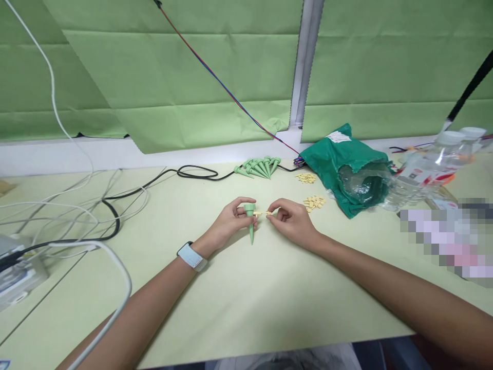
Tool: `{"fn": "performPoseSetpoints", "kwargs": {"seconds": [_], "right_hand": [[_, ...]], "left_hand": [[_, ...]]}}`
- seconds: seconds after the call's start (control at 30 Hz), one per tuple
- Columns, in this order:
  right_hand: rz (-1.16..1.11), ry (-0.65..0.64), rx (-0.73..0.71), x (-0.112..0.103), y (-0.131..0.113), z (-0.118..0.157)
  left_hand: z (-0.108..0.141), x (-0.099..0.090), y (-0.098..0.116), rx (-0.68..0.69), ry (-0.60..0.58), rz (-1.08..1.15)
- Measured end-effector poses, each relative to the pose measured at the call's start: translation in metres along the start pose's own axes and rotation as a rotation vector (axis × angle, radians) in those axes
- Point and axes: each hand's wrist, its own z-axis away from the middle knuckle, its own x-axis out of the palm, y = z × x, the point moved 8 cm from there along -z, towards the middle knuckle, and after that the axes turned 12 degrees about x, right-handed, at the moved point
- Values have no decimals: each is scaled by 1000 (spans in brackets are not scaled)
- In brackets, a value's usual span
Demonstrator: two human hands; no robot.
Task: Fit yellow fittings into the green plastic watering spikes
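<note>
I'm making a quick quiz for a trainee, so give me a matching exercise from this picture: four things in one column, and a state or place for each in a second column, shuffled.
Things:
1. Left hand
2. Right hand
3. Pile of green plastic spikes
4. Crumpled green bag

States:
A. Lying beside a black cable
B. Pinching a small yellow part
C. Holding clear plastic in its opening
D. Gripping a green spike point down

Pairs: 1-D, 2-B, 3-A, 4-C

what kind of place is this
Probably a small indoor assembly workbench. A pale green table holds a cluster of green plastic spikes, little heaps of small yellow plastic parts, and loose black cables.
</note>
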Motion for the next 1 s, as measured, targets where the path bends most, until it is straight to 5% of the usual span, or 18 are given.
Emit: {"fn": "performPoseSetpoints", "kwargs": {"seconds": [0.4, 0.6, 1.0], "right_hand": [[29, 39, -54, -6, -5, 6], [28, -55, -99, 1, -11, 9], [-30, -53, 12, 2, 2, 2]], "left_hand": [[0, 5, 2, 3, -21, 64], [2, 13, 5, -11, -66, -39], [6, 17, 5, -22, 46, 38]]}}
